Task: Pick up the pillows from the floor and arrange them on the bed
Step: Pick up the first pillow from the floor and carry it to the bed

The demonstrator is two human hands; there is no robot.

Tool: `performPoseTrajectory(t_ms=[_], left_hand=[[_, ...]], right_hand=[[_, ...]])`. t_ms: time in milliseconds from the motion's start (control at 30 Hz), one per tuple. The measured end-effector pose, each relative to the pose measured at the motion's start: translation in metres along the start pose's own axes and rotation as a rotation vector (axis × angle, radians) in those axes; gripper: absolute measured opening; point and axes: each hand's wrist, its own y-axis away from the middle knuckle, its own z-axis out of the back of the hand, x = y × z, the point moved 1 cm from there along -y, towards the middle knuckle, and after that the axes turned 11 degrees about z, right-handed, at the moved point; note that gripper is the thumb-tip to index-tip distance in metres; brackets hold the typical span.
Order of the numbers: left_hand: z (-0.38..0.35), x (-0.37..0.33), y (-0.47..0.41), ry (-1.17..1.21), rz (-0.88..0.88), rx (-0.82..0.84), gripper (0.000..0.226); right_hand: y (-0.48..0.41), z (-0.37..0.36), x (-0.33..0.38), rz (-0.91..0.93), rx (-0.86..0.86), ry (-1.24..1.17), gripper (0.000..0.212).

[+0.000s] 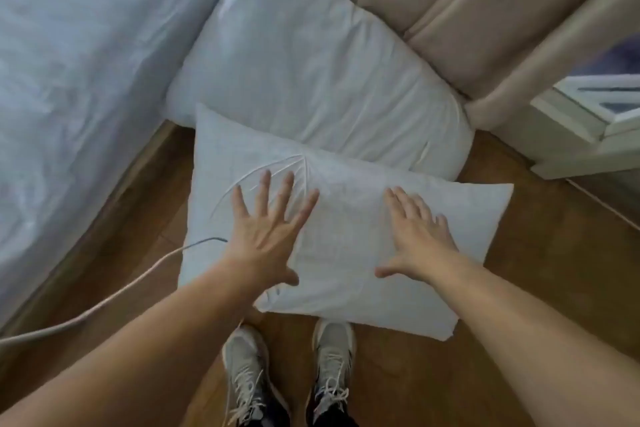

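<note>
Both hands, left hand [268, 236] and right hand [420, 241], spread flat with fingers splayed over the near pillow [346, 253], gripping nothing. Second pillow [311, 73]: just beyond the fingertips, on the wooden floor [540, 270]. Bed [86, 62]: left of the left hand, no pillows visible on it. Nothing arranged yet. Cable [104, 302] beside left wrist. Beige upholstery [467, 10] beyond the right hand.

One head-worn view looks steeply down, close over the floor [519, 288] beside the bed [69, 62].
</note>
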Motion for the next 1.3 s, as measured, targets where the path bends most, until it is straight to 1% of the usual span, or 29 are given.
performPoseTrajectory(t_ms=[67, 133, 167, 200, 233, 267, 300, 333, 367, 400, 467, 533, 633, 667, 733, 833, 900, 967, 1033, 1100, 1133, 1200, 1233, 1300], left_hand=[[-0.021, -0.021, -0.038, -0.080, -0.076, 0.024, 0.153], [-0.055, -0.033, -0.069, -0.195, -0.095, 0.052, 0.155], [-0.076, -0.034, -0.079, -0.244, -0.088, 0.065, 0.152], [-0.096, -0.033, -0.085, -0.276, -0.102, 0.067, 0.143], [-0.111, -0.033, -0.088, -0.305, -0.135, 0.024, 0.123], [-0.124, -0.034, -0.089, -0.315, -0.193, -0.091, 0.090], [-0.131, -0.036, -0.089, -0.299, -0.259, -0.178, 0.054], [-0.135, -0.038, -0.089, -0.288, -0.313, -0.221, 0.027], [-0.133, -0.041, -0.089, -0.240, -0.346, -0.228, 0.019], [-0.129, -0.042, -0.088, -0.187, -0.359, -0.206, 0.022], [-0.102, -0.036, -0.081, -0.082, -0.305, -0.180, 0.029], [-0.062, -0.024, -0.061, 0.054, -0.262, -0.183, 0.033], [0.009, 0.007, -0.010, 0.217, -0.197, -0.139, 0.034], [0.035, 0.021, 0.009, 0.277, -0.164, -0.150, 0.032], [0.096, 0.058, 0.042, 0.412, -0.085, -0.155, 0.022], [0.206, 0.138, 0.086, 0.524, 0.052, -0.298, 0.011], [0.278, 0.203, 0.116, 0.509, 0.140, -0.403, 0.004], [0.340, 0.278, 0.140, 0.449, 0.245, -0.546, 0.002], [0.390, 0.359, 0.164, 0.399, 0.396, -0.689, 0.007], [0.424, 0.436, 0.188, 0.337, 0.568, -0.821, 0.007], [0.436, 0.471, 0.199, 0.278, 0.658, -0.840, 0.006], [0.443, 0.528, 0.217, 0.216, 0.779, -0.824, 0.018], [0.441, 0.550, 0.222, 0.212, 0.806, -0.793, 0.024], [0.427, 0.575, 0.225, 0.216, 0.859, -0.693, 0.031]], right_hand=[[-0.035, -0.026, -0.003, 0.036, 0.010, 0.053, 0.151], [-0.065, -0.062, -0.005, 0.053, 0.016, 0.100, 0.156], [-0.078, -0.083, -0.004, 0.052, 0.016, 0.118, 0.154], [-0.089, -0.104, -0.004, 0.046, 0.002, 0.126, 0.148], [-0.097, -0.122, -0.003, 0.036, -0.035, 0.134, 0.136], [-0.105, -0.134, -0.001, 0.043, -0.114, 0.140, 0.114], [-0.110, -0.143, 0.002, 0.069, -0.223, 0.155, 0.084], [-0.113, -0.148, 0.004, 0.093, -0.293, 0.151, 0.057], [-0.114, -0.149, 0.005, 0.099, -0.359, 0.124, 0.041], [-0.112, -0.144, 0.006, 0.095, -0.363, 0.050, 0.030], [-0.097, -0.120, 0.007, 0.047, -0.340, -0.042, 0.014], [-0.066, -0.088, 0.011, 0.069, -0.322, -0.045, 0.007], [0.000, -0.018, 0.049, 0.147, -0.353, -0.142, 0.012], [0.020, 0.010, 0.068, 0.181, -0.376, -0.166, 0.013], [0.051, 0.075, 0.110, 0.233, -0.466, -0.195, 0.016], [0.077, 0.193, 0.193, 0.338, -0.602, -0.193, 0.022], [0.084, 0.271, 0.263, 0.446, -0.638, -0.122, 0.018], [0.077, 0.343, 0.342, 0.580, -0.696, -0.061, 0.013], [0.059, 0.409, 0.432, 0.723, -0.736, -0.013, 0.010], [0.039, 0.459, 0.524, 0.838, -0.782, 0.073, 0.013], [0.032, 0.477, 0.566, 0.862, -0.803, 0.092, 0.015], [0.023, 0.497, 0.631, 0.875, -0.794, 0.057, 0.019], [0.020, 0.498, 0.651, 0.874, -0.761, 0.031, 0.020], [0.013, 0.484, 0.663, 0.855, -0.643, 0.022, 0.021]])
